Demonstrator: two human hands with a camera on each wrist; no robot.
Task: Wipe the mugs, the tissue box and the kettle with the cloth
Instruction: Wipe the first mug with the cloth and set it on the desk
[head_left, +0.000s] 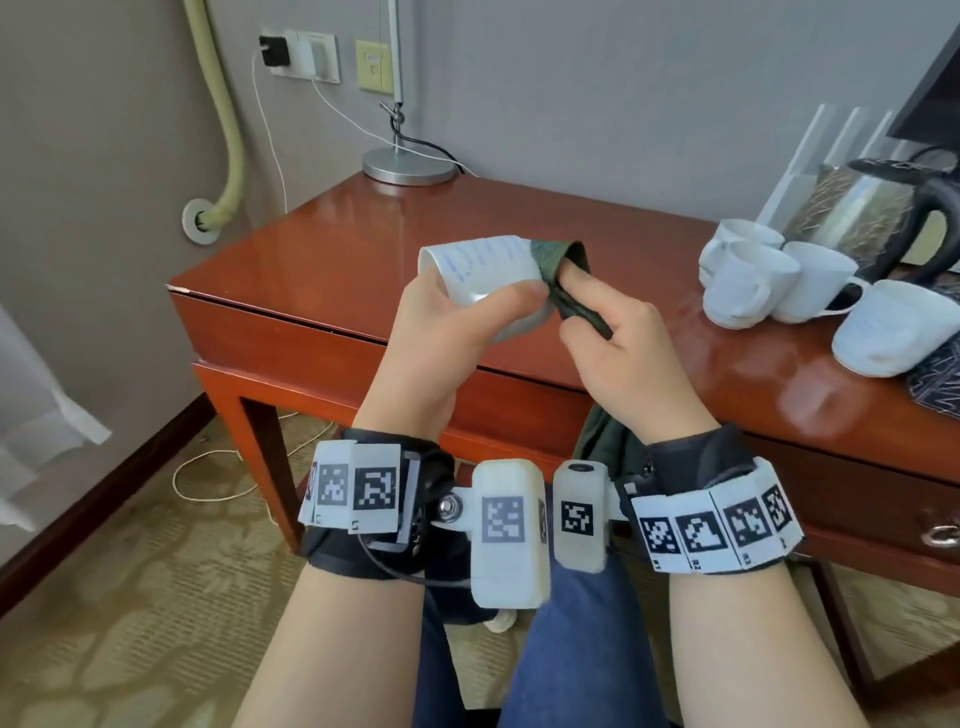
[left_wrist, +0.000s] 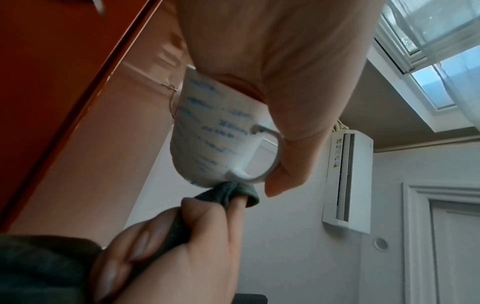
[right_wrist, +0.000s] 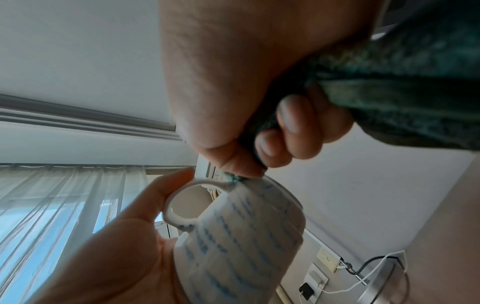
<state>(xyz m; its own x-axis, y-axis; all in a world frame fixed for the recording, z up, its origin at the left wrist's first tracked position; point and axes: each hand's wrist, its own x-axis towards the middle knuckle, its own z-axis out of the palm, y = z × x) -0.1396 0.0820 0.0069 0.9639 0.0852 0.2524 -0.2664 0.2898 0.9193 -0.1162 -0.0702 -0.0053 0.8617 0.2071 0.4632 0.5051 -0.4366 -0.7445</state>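
Observation:
My left hand (head_left: 447, 312) grips a white mug (head_left: 480, 270) with blue markings, held on its side above the desk's front edge. In the left wrist view the mug (left_wrist: 210, 135) shows its handle against my thumb. My right hand (head_left: 602, 317) grips a dark green cloth (head_left: 558, 260) and presses it with the index finger against one end of the mug. The cloth (right_wrist: 389, 86) bunches through my right fist, and its tail hangs below the wrist. Several more white mugs (head_left: 779, 280) stand at the desk's right, in front of a steel kettle (head_left: 872, 213) with a black handle.
The red-brown wooden desk (head_left: 332, 260) has a lamp base (head_left: 408, 166) at its back and a dark patterned mat (head_left: 940, 379) at the right edge. Wall sockets with a charger (head_left: 306, 54) sit above. Carpet and a loose cord lie under the desk.

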